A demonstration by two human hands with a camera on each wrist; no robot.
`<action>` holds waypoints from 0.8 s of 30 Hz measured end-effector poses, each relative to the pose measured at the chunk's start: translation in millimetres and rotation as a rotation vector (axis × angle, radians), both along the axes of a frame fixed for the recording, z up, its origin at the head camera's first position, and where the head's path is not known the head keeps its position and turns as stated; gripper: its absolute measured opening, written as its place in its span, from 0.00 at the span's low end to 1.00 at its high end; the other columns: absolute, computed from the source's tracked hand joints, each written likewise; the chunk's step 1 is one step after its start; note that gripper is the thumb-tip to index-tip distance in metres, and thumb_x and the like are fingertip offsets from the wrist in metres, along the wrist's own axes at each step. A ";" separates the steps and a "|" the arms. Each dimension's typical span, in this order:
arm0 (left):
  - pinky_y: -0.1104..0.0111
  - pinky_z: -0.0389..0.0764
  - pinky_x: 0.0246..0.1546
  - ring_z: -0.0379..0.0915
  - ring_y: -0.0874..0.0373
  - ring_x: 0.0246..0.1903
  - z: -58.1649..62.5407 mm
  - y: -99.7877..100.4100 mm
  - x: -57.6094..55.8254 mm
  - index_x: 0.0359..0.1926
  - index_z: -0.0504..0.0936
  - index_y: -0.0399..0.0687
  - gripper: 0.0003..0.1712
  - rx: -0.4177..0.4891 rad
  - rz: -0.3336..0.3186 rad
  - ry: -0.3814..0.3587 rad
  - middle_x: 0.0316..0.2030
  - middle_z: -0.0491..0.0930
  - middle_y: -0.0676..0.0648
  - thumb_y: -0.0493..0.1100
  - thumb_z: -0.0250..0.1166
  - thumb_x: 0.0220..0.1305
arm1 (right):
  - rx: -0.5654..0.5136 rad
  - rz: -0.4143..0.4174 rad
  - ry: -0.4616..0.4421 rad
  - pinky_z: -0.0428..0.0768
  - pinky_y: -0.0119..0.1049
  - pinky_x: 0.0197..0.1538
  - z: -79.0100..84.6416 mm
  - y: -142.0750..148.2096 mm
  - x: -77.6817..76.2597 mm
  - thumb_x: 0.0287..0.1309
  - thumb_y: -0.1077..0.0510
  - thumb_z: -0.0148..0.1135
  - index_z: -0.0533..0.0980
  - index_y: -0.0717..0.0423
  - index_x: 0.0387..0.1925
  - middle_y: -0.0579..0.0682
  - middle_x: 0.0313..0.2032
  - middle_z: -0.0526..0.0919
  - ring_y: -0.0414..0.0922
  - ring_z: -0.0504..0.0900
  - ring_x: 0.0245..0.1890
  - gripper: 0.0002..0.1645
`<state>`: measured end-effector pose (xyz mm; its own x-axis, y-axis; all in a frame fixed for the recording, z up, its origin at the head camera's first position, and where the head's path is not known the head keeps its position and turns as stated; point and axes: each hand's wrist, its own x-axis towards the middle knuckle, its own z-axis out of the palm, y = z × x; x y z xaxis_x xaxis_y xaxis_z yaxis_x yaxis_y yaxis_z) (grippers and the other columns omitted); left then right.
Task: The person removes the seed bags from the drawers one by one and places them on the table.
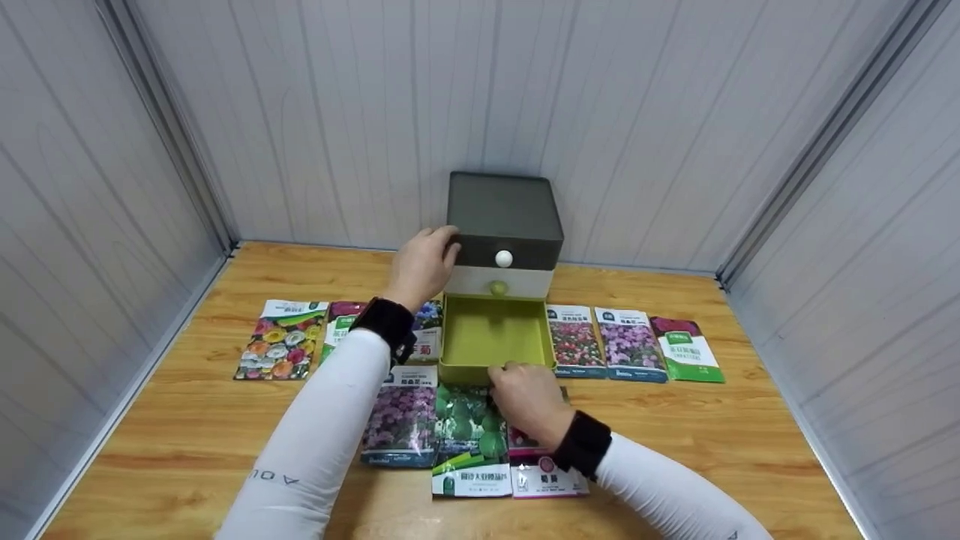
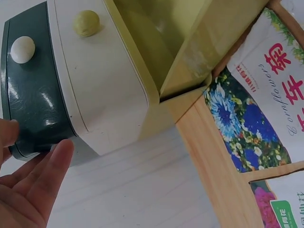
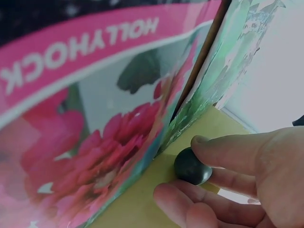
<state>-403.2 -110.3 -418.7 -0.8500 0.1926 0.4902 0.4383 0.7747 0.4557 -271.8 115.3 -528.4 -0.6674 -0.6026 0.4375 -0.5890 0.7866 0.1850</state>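
Observation:
A small three-tier drawer box (image 1: 506,206) stands against the back wall, dark on top, white in the middle and green at the bottom. Its green bottom drawer (image 1: 491,330) is pulled out, with nothing lying in it. My left hand (image 1: 424,266) holds the front left corner of the dark tier, thumb and fingers set at that corner. With thumb and fingers my right hand (image 1: 529,401) pinches the dark round knob (image 3: 192,166) on the drawer's front. A hollyhock seed packet (image 3: 90,137) lies beneath the right hand, partly hidden by it in the head view.
Flower seed packets lie on both sides of the box, including a multicoloured one (image 1: 281,341) at far left and a green-and-white one (image 1: 690,352) at far right. In front lie a purple-flower packet (image 1: 401,416) and a green packet (image 1: 471,435). Panel walls (image 1: 375,112) enclose the wooden table (image 1: 180,420).

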 end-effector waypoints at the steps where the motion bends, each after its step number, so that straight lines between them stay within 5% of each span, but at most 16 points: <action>1: 0.47 0.85 0.62 0.85 0.38 0.58 0.1 0.3 0.2 0.70 0.84 0.40 0.21 0.000 0.000 -0.002 0.60 0.87 0.34 0.45 0.62 0.86 | -0.001 -0.002 -0.003 0.80 0.42 0.18 0.2 0.0 -1.3 0.59 0.58 0.81 0.85 0.54 0.31 0.49 0.23 0.84 0.45 0.80 0.18 0.09; 16: 0.48 0.86 0.60 0.86 0.37 0.56 -1.4 0.3 1.3 0.69 0.83 0.37 0.20 0.007 -0.018 0.015 0.58 0.88 0.33 0.41 0.63 0.85 | -0.081 -0.038 -0.032 0.79 0.46 0.19 5.3 -6.8 -34.3 0.58 0.59 0.81 0.80 0.52 0.26 0.49 0.21 0.82 0.48 0.80 0.18 0.14; 24: 0.49 0.87 0.60 0.87 0.39 0.57 -1.8 1.0 3.4 0.70 0.83 0.39 0.20 0.010 -0.008 0.010 0.59 0.88 0.35 0.42 0.62 0.86 | -0.065 -0.100 -0.033 0.83 0.50 0.20 6.6 -9.0 -54.0 0.61 0.60 0.77 0.82 0.56 0.31 0.52 0.22 0.83 0.52 0.83 0.19 0.09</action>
<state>-399.8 -109.3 -420.5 -0.8437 0.1947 0.5003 0.4492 0.7663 0.4594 -325.8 106.3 -521.9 -0.7371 -0.5036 0.4506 -0.5123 0.8513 0.1134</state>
